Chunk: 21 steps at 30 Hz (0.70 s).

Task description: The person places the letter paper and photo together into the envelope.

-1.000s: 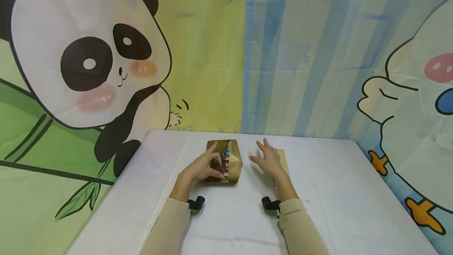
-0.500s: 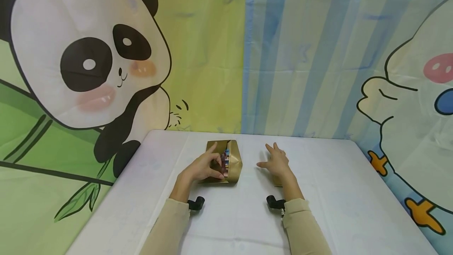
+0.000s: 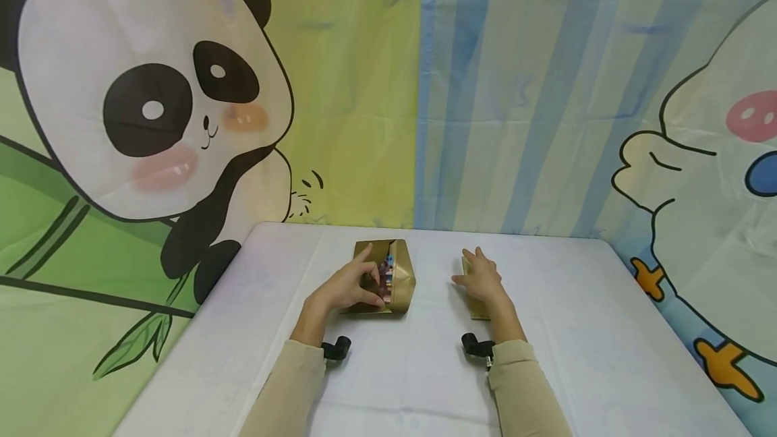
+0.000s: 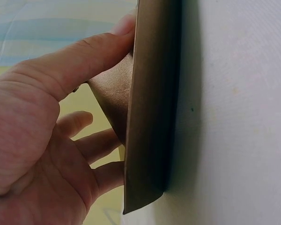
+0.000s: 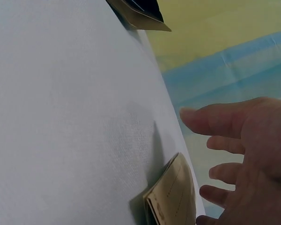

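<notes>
A gold paper envelope (image 3: 403, 285) lies mouth open left of the table's middle, with small multicoloured contents (image 3: 387, 275) inside. My left hand (image 3: 344, 287) holds it at the opening, thumb and fingers curled at its edge. In the left wrist view the thumb lies against the rim of the brown-gold paper (image 4: 152, 117), and fingertips reach behind it. My right hand (image 3: 482, 280) hovers with spread fingers over a folded, tan-gold paper piece (image 5: 175, 192) standing apart from the envelope. A gap shows between that hand and the piece in the right wrist view.
A white cloth covers the table (image 3: 388, 376). Behind its far edge hangs a printed curtain (image 3: 358, 120) with a panda and stripes. Black wrist mounts (image 3: 336, 348) sit at both sleeve cuffs.
My right hand has moved right, away from the envelope, and hovers over the folded paper piece. The left hand and the envelope have stayed in place.
</notes>
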Tool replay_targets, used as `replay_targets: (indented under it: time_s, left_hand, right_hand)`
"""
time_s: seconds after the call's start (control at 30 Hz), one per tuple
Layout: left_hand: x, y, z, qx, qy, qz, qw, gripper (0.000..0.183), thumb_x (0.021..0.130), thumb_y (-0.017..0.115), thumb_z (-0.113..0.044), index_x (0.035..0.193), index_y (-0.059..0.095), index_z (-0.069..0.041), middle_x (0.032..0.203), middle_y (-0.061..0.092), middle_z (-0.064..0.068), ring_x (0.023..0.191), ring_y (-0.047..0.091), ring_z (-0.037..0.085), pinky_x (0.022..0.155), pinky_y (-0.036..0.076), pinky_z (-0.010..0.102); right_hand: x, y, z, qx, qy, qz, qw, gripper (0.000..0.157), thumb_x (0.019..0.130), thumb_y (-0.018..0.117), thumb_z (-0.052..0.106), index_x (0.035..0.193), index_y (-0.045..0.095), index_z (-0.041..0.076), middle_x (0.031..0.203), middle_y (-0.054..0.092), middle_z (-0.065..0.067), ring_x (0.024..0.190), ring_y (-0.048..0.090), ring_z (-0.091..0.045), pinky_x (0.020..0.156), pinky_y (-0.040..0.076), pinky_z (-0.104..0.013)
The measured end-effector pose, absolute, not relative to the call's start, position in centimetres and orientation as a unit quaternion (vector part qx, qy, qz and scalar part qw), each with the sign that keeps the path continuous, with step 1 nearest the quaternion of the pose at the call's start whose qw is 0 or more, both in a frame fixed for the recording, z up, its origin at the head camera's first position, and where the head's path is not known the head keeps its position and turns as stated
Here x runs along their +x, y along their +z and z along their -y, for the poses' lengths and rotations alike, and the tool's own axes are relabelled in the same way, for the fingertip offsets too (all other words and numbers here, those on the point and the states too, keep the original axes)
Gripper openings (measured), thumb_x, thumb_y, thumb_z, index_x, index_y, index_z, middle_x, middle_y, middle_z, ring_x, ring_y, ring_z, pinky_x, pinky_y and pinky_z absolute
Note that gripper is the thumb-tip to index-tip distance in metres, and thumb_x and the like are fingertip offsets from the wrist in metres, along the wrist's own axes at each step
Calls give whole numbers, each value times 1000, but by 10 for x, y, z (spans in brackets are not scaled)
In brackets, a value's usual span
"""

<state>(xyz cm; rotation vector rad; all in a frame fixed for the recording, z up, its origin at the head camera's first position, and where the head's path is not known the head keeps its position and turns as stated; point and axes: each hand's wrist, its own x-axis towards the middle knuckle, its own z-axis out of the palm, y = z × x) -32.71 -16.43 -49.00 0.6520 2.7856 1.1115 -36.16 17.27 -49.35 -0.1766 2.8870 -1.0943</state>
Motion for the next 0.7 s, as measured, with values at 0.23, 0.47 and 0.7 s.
replay_targets:
  time_s: [0.23, 0.47, 0.7]
  left_hand:
    - [-328, -490, 164, 212, 359, -908, 37, 37, 65, 87, -41, 85, 59, -27, 162, 3, 2, 142, 21, 38, 103, 33, 55]
    - [-328, -491, 164, 216, 357, -908, 34, 37, 64, 86, -42, 85, 60, -27, 162, 4, 3, 142, 21, 38, 104, 33, 55]
    - [-327, -490, 164, 213, 362, -907, 35, 38, 64, 87, -41, 86, 60, -25, 162, 5, 3, 142, 21, 40, 104, 31, 58]
  right_hand:
    - [-364, -496, -183, -56, -355, -933, 28, 74, 88, 68, 22, 150, 30, 7, 157, 7, -27, 138, 8, -54, 102, 15, -72]
    - [-361, -493, -189, -41, -354, -934, 31, 75, 84, 69, 17, 149, 32, 8, 157, 8, -27, 137, 9, -56, 98, 12, -77]
    - [-361, -495, -191, -34, -355, -934, 32, 75, 82, 68, 10, 149, 33, 8, 157, 12, -25, 138, 10, -53, 102, 16, -72]
